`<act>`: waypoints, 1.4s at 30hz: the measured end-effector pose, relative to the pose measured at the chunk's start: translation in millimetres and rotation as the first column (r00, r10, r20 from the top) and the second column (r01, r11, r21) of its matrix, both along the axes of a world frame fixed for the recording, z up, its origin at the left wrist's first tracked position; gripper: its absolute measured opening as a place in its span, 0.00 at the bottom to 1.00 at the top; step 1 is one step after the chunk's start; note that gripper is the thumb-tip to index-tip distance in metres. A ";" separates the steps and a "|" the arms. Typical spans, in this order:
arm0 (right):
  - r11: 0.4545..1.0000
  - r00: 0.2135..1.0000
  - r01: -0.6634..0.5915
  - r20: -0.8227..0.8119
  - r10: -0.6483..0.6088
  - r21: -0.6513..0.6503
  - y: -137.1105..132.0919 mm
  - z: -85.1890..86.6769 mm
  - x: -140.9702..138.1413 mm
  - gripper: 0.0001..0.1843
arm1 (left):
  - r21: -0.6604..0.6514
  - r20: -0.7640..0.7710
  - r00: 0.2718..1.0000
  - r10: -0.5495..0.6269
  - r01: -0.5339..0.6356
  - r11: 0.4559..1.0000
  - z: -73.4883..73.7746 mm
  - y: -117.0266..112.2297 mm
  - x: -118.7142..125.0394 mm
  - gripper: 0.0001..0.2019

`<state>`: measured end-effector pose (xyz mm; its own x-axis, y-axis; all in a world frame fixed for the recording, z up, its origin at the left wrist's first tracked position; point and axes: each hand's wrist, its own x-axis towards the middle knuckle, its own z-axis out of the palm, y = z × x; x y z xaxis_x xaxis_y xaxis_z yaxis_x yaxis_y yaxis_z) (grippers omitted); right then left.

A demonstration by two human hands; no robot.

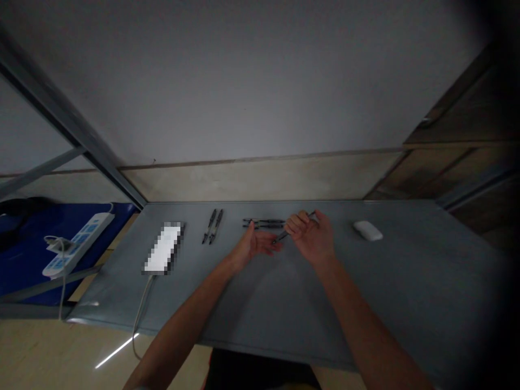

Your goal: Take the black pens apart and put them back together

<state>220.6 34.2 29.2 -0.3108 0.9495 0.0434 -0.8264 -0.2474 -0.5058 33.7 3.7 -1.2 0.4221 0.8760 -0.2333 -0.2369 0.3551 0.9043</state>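
A dark pen [281, 236] is held slantwise in my right hand [314, 238], whose fingers are curled round it. Its lower-left end reaches to the fingers of my left hand [255, 245]. That hand has its thumb raised and its fingers stretched out; whether they touch the pen I cannot tell. Just behind both hands, dark pens [264, 220] lie sideways on the grey table [268, 303], partly covered by the hands. Further left, a pair of similar pens [213, 226] lies side by side, pointing away from me.
A phone-like device [164, 248], blurred out, lies on the left with a cable [140, 309] running over the front edge. On the right is a small white rounded object [368, 230]. Beyond the left table edge, a power strip [79, 244] rests on a blue surface [24, 260].
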 end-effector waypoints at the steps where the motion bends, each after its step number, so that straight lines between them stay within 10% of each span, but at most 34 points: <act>1: 1.000 1.000 -0.007 -0.002 0.007 -0.004 -0.1 -0.8 -0.6 0.25 | -0.045 0.093 0.996 -0.011 0.016 0.999 -3.0 0.7 0.7 0.45; 7: 0.999 0.999 -0.028 -0.021 0.027 -0.021 -0.8 -4.5 -5.0 0.23 | -0.133 0.294 0.956 0.010 0.030 0.991 -3.1 -9.8 -11.1 0.41; 42: 1.000 1.000 -0.015 -0.006 0.015 -0.014 -0.3 -9.5 -8.9 0.20 | -0.134 0.288 0.955 0.066 -0.028 0.991 -1.2 -11.4 -9.6 0.38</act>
<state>211.6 33.9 19.7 -0.3247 0.9453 0.0323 -0.8253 -0.2665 -0.4978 24.1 -7.7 -2.3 0.4477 0.8674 -0.2170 -0.5025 0.4448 0.7413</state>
